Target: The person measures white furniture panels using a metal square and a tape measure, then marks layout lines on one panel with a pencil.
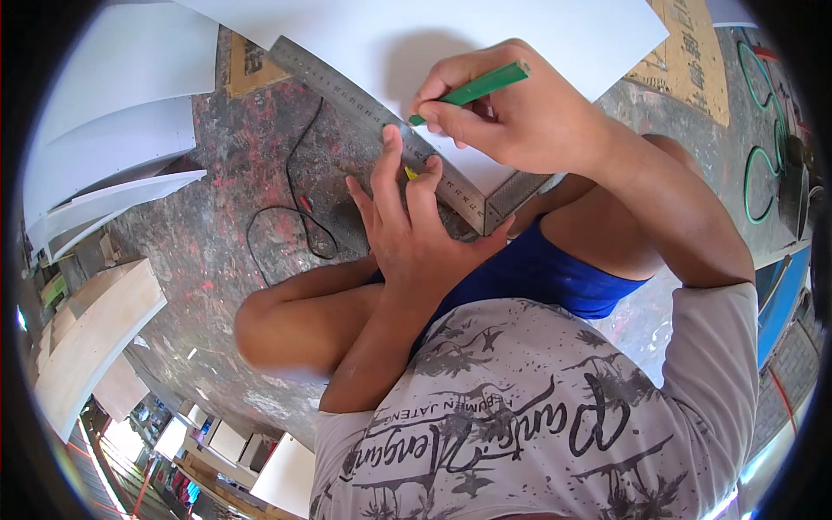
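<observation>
Marking is underway: left hand (416, 238) flat, pinning the steel square (394, 130) on the white sheet (520, 35); right hand (511, 113) pinches a green pencil (477, 87) beside its blade, needing steadiness.

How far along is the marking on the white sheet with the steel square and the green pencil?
Done: the steel square lies along the edge of the white sheet, pressed down by the left hand. In hand: the right hand holds the green pencil with its tip at the square's edge. Left: no drawn line is visible on the sheet.
</observation>
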### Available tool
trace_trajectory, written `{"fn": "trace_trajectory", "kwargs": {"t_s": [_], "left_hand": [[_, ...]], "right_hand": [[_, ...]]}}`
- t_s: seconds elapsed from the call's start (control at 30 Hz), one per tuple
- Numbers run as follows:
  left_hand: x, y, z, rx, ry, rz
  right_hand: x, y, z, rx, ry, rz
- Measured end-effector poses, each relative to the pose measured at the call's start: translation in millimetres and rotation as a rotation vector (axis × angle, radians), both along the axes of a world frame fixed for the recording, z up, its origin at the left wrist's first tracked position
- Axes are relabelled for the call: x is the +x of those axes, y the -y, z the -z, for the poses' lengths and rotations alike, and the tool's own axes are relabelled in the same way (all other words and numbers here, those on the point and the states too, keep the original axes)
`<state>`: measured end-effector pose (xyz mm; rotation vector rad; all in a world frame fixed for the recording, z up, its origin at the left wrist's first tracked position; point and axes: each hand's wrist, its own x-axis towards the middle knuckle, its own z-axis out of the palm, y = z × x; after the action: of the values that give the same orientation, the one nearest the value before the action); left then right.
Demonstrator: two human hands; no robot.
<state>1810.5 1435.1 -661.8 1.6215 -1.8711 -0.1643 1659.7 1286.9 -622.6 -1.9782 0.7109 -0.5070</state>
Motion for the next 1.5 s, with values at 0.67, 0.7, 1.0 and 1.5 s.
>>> {"fn": "trace_trajectory", "kwargs": {"t_s": [0.67,0.7,1.0,1.5], "left_hand": [[4,-9,-9,0.02,0.033,-0.05],[3,-10,-8,0.029,0.007,-0.043],[4,-13,-18,0.09,-0.01,-0.01],[6,-14,-16,0.119,-0.031,-0.002]], "right_hand": [[-29,-3,-41,0.114,0.297,0.247],[-30,-2,-41,0.084,0.3,0.238],[-31,-7,-46,-0.011,0.205,0.113],[-29,-4,-43,-0.133,0.116,0.071]]}}
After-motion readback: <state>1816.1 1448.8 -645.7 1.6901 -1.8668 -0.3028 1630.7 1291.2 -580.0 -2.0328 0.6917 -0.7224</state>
